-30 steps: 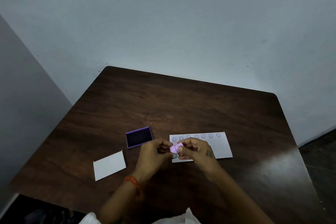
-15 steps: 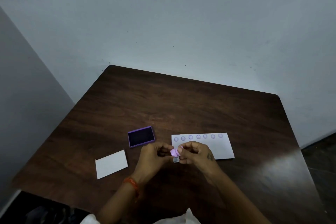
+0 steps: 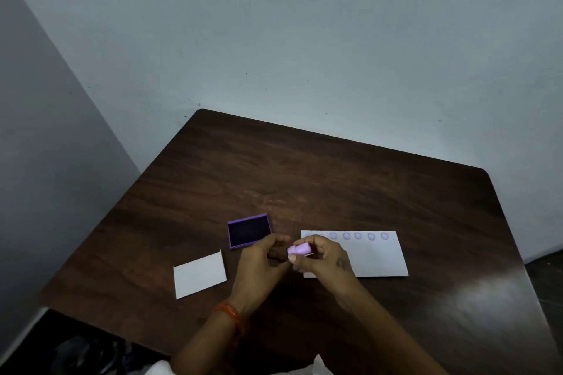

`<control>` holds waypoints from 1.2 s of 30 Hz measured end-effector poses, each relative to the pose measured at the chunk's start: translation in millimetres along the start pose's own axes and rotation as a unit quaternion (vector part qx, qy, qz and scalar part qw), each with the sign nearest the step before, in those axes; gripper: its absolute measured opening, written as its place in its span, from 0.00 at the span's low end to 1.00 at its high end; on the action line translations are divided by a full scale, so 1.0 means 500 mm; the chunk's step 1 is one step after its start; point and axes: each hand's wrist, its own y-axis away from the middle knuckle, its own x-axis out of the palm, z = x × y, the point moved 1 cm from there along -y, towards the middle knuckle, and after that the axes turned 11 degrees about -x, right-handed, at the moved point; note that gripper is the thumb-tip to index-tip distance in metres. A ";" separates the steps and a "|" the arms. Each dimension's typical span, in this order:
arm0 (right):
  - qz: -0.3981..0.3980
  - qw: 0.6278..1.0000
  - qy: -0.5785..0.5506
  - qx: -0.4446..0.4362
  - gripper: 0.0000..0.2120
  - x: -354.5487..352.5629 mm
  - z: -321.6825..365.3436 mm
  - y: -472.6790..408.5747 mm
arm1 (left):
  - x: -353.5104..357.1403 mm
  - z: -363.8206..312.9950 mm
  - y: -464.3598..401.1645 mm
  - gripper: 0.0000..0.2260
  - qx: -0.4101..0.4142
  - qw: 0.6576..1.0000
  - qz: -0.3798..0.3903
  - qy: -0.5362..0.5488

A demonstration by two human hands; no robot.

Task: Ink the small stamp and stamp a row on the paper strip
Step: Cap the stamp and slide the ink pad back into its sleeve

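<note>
While the table [image 3: 335, 186] is mostly bare, the paper strip [image 3: 374, 256] lies loose with a row of prints along its far edge, so it may slide. Ink pad [image 3: 249, 231] sits open, near left hand [image 3: 259, 262], curled, pinching nothing visible. Right hand [image 3: 320, 256] pinches small stamp [image 3: 299, 250] above the strip's left end; inked face could smudge fingers.

Your frame is dim and soft overall. Glare patch sits on the worktop [image 3: 475, 292] at right. Wide-angle bending shows at your edges.
</note>
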 end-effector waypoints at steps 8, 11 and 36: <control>-0.006 0.980 0.197 -0.037 0.10 0.064 -0.046 -0.065 | -0.028 0.044 -0.025 0.22 -0.064 0.997 -0.040 -0.025; 0.001 0.981 0.191 0.021 0.14 0.082 -0.059 -0.077 | -0.037 0.051 -0.030 0.23 -0.073 0.996 -0.043 -0.040; 0.073 0.958 0.269 -0.061 0.19 0.286 0.014 -0.050 | -0.188 0.159 0.036 0.28 -0.212 0.923 -0.316 -0.063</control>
